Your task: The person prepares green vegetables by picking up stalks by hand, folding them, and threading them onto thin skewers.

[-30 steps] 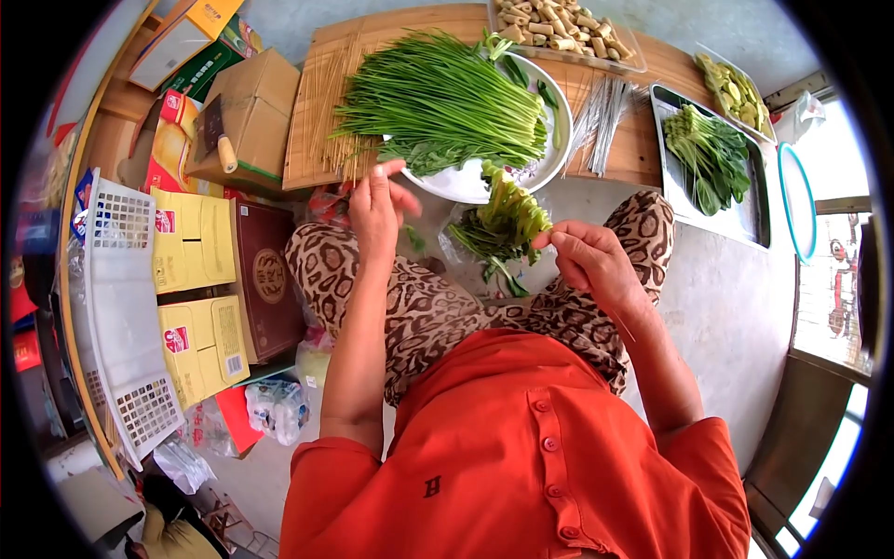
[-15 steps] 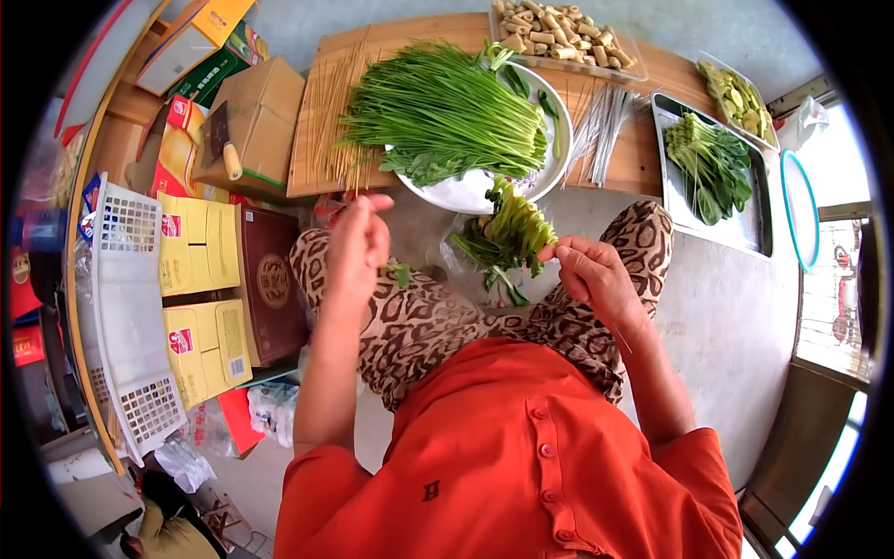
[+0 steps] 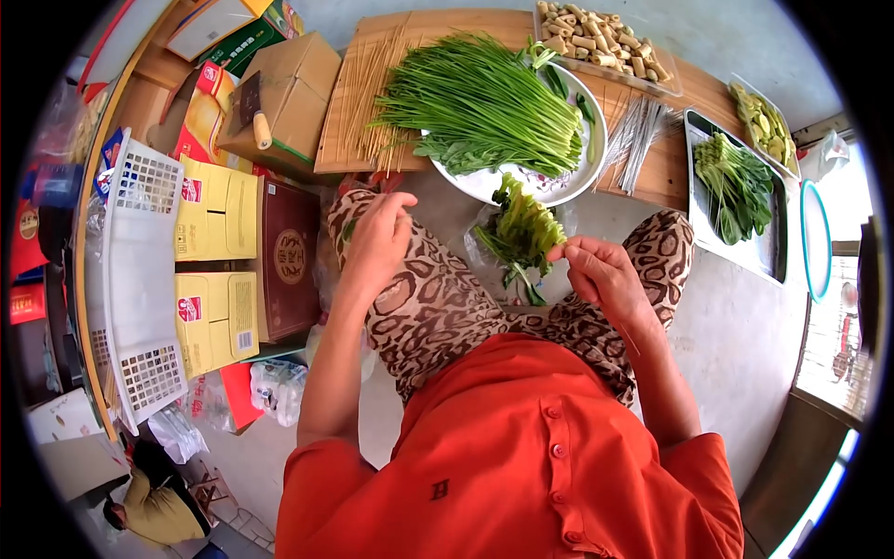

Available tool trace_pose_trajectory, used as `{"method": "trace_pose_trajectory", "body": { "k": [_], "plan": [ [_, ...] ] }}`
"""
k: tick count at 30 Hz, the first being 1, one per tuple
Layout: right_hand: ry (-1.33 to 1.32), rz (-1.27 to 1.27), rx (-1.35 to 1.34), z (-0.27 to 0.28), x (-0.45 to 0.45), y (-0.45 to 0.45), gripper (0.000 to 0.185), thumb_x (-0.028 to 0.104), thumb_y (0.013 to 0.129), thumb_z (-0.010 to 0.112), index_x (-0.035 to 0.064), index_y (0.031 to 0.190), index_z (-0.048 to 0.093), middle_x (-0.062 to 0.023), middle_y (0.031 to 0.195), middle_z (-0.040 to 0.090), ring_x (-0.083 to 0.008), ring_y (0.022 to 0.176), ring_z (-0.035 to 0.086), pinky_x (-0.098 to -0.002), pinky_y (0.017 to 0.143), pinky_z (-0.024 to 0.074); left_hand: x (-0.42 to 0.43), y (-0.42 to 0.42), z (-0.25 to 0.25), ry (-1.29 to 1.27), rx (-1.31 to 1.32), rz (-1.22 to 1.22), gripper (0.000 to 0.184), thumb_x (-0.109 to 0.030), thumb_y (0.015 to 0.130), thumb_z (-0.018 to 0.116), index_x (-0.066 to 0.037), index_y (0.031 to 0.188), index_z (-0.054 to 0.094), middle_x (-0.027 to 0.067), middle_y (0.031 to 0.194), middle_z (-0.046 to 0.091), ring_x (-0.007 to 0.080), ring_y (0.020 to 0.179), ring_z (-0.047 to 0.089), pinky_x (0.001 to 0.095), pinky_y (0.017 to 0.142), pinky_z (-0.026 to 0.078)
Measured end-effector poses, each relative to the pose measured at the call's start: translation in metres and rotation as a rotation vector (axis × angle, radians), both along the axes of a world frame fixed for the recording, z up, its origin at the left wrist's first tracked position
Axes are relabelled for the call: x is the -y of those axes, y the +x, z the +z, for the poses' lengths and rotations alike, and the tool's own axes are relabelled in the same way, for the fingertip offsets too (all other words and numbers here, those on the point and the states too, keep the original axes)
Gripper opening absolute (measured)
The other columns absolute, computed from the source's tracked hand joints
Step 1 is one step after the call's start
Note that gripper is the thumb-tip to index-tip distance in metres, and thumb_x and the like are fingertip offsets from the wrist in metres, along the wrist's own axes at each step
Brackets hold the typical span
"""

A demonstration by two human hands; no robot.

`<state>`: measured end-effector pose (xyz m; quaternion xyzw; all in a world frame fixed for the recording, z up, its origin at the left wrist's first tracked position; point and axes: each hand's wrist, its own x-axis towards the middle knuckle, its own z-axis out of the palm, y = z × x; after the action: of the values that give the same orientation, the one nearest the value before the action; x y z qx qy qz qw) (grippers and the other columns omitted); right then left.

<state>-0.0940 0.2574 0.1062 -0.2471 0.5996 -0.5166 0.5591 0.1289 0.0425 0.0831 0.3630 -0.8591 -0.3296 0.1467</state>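
Observation:
My right hand (image 3: 601,270) is closed in a pinch at the end of a skewer of leafy greens (image 3: 526,228); the leaves are bunched and folded along it. A thin line of the skewer shows by my wrist. My left hand (image 3: 377,238) is raised over my left thigh, fingers loosely bent and partly apart, with no held thing visible. A small dark green leaf piece (image 3: 349,230) shows just left of it. In front lies a large white plate (image 3: 475,186) heaped with long green chives (image 3: 484,102) and some leafy greens.
Wooden skewers (image 3: 372,102) and metal skewers (image 3: 638,140) lie on the wooden table (image 3: 335,140). A tray (image 3: 778,252) holds skewered greens (image 3: 736,186). Behind are a tub of beige rolls (image 3: 596,42) and another tub (image 3: 764,116). Boxes (image 3: 219,321) stand left. Another person (image 3: 163,508) is at lower left.
The view has shifted, so the table appears farther right. My left hand is a little lower against the table, and the leaf piece has passed from its right to its left.

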Motion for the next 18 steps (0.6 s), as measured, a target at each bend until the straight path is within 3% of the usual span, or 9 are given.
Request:
{"method": "trace_pose_trajectory", "body": {
  "k": [1,4,6,10,13,16,18],
  "plan": [
    [-0.005,0.005,0.011,0.001,0.001,0.001,0.026,0.019,0.097,0.045,0.0011,0.094,0.063,0.0067,0.047,0.034,-0.0029,0.041,0.026,-0.0202,0.041,0.0206,0.002,-0.002,-0.008,0.141,-0.040,0.016,0.024,0.003,0.082,0.053,-0.002,0.105,0.056,0.0079,0.093,0.055,0.0195,0.082,0.057,0.0311,0.075,0.047],
    [0.002,0.007,0.021,0.007,0.003,0.002,0.025,0.019,0.097,0.045,0.0012,0.094,0.063,0.0068,0.047,0.034,-0.0029,0.041,0.026,-0.0202,0.041,0.0203,0.011,0.005,-0.024,0.101,-0.064,-0.059,0.021,0.003,0.081,0.056,0.000,0.102,0.057,0.0076,0.096,0.054,0.0184,0.085,0.057,0.0316,0.074,0.046],
    [0.021,0.000,0.033,0.006,0.003,0.005,0.025,0.019,0.097,0.045,0.0013,0.094,0.063,0.0069,0.047,0.034,-0.0029,0.041,0.026,-0.0202,0.041,0.0201,0.014,0.011,-0.023,0.081,0.028,-0.054,0.018,0.002,0.082,0.055,0.000,0.100,0.059,0.0065,0.092,0.057,0.0149,0.082,0.058,0.0286,0.072,0.047],
    [0.011,0.016,0.036,0.001,0.003,0.004,0.025,0.019,0.097,0.046,0.0013,0.094,0.063,0.0074,0.047,0.034,-0.0025,0.042,0.026,-0.0199,0.041,0.0200,0.013,0.010,-0.024,0.357,-0.092,0.111,0.017,0.001,0.085,0.056,-0.001,0.101,0.062,0.0027,0.082,0.064,0.0094,0.068,0.059,0.0224,0.063,0.048],
    [-0.009,0.064,0.021,0.003,0.003,0.002,0.025,0.019,0.096,0.047,0.0015,0.098,0.064,0.0074,0.049,0.036,-0.0020,0.044,0.028,-0.0197,0.043,0.0206,0.016,0.000,-0.016,0.627,-0.474,0.170,0.011,-0.004,0.087,0.060,0.000,0.097,0.062,0.0051,0.086,0.066,0.0098,0.073,0.061,0.0217,0.065,0.049],
    [-0.028,0.065,0.030,0.012,0.003,0.004,0.025,0.019,0.096,0.047,0.0014,0.098,0.064,0.0074,0.050,0.037,-0.0020,0.044,0.029,-0.0191,0.044,0.0212,0.014,-0.024,-0.016,0.707,-0.695,0.234,0.011,-0.004,0.086,0.062,-0.001,0.096,0.062,0.0050,0.086,0.066,0.0097,0.073,0.060,0.0213,0.065,0.048],
    [-0.040,0.066,0.032,0.019,0.003,0.004,0.024,0.019,0.096,0.048,0.0016,0.098,0.064,0.0073,0.051,0.038,-0.0020,0.045,0.030,-0.0189,0.044,0.0222,0.011,-0.038,-0.011,0.685,-0.683,0.278,0.014,-0.005,0.085,0.064,0.000,0.098,0.062,0.0044,0.087,0.066,0.0101,0.075,0.061,0.0219,0.065,0.047]
  ]
}}
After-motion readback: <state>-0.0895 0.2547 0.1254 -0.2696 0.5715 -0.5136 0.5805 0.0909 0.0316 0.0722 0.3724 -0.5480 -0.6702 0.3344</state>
